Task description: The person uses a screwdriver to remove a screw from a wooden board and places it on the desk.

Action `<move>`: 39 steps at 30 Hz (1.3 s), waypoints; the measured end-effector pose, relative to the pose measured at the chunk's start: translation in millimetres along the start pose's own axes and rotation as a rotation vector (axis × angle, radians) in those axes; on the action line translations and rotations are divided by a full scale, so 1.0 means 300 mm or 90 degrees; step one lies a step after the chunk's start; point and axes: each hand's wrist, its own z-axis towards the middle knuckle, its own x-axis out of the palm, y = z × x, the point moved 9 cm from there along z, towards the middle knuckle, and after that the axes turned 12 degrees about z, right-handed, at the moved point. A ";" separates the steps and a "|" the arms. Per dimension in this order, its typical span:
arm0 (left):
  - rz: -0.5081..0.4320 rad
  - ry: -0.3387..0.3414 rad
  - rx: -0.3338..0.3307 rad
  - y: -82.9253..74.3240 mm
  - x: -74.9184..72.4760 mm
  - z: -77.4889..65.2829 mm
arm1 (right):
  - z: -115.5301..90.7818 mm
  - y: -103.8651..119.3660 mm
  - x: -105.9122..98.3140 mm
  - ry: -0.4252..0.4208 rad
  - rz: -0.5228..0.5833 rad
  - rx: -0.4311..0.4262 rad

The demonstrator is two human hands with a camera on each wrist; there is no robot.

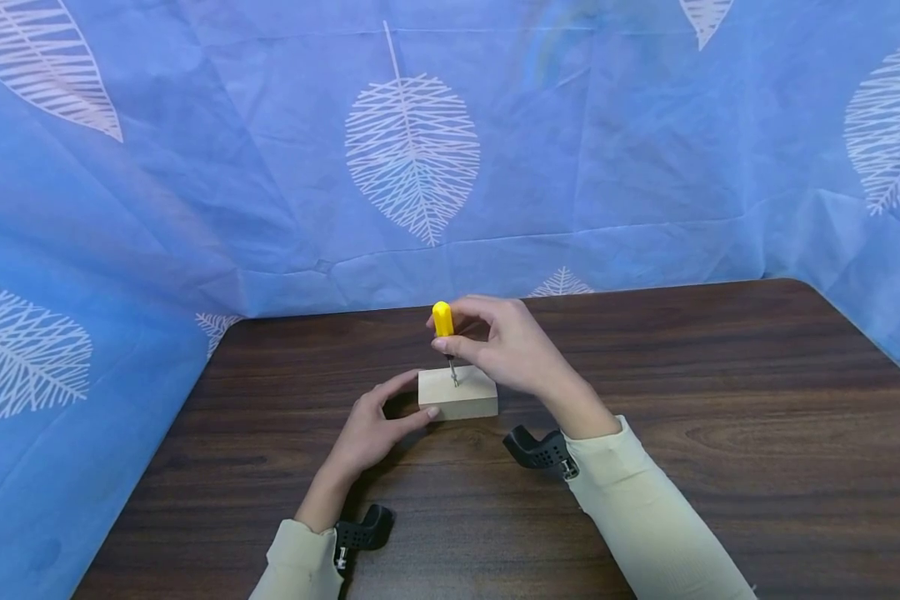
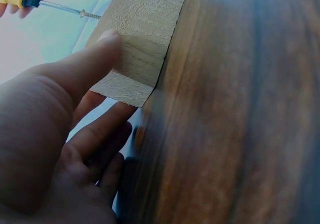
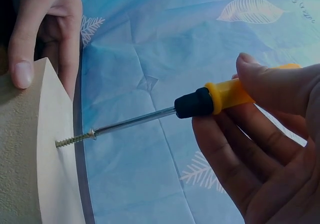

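Note:
A pale wooden block [image 1: 457,407] lies on the dark table, and a screw [image 3: 75,140] stands in its top face with much of the thread showing. My left hand [image 1: 375,425] grips the block's left end, thumb on the near side and fingers behind. Above the block, my right hand [image 1: 506,342] pinches the yellow handle of a screwdriver [image 1: 442,319] between thumb and fingers. The screwdriver has a black collar and a metal shaft, whose tip meets the screw head in the right wrist view. In the left wrist view the thumb presses the block [image 2: 145,38].
The brown wood-grain table [image 1: 720,433] spreads around the hands. A blue cloth [image 1: 570,150] with white leaf prints hangs behind and to the sides. Black wrist mounts [image 1: 536,450] stick out from both cream sleeves, close above the table.

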 end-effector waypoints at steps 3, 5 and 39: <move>-0.002 0.000 0.003 -0.002 0.000 0.000 | 0.001 0.000 0.000 0.000 -0.001 0.001; -0.003 0.001 0.003 -0.002 0.000 0.000 | 0.001 -0.002 0.001 0.000 -0.003 0.005; 0.007 -0.004 -0.008 -0.005 -0.002 -0.002 | 0.002 -0.019 -0.005 -0.025 0.032 0.028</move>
